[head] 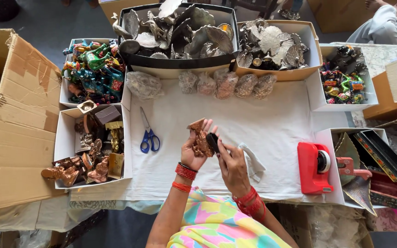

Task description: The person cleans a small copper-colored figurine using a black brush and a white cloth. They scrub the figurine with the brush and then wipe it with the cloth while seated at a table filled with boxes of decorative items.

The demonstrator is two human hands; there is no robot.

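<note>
A small copper-coloured figurine (201,138) is held up just above the middle of a white cloth (235,121), between the person's two hands. The left hand (194,149) has its grip closed around the figurine from behind, palm facing up, fingers wrapped along its side. The right hand (230,165) pinches a small dark pad or brush (213,141) against the figurine's right edge, grip closed on it. A crumpled white rag (253,163) lies touching the right hand.

Judging from this, the rubbing goes best with the left hand steady and the figurine turned a little at a time so the pad reaches the recesses; a loose hold could let the piece slip onto the cloth.

The cloth covers the table. On it lie blue-handled scissors (149,138) to the left, a red tape dispenser (314,167) to the right, and a row of plastic-wrapped bundles (226,85) along the far edge. White trays ring the cloth: copper and brass figurines (90,156) at left, brightly painted ones (95,71) above them, silvery metal pieces (180,30) at the far side, and dark painted items (343,76) at right. A large open cardboard box (10,119) stands at far left on a grey floor.
</note>
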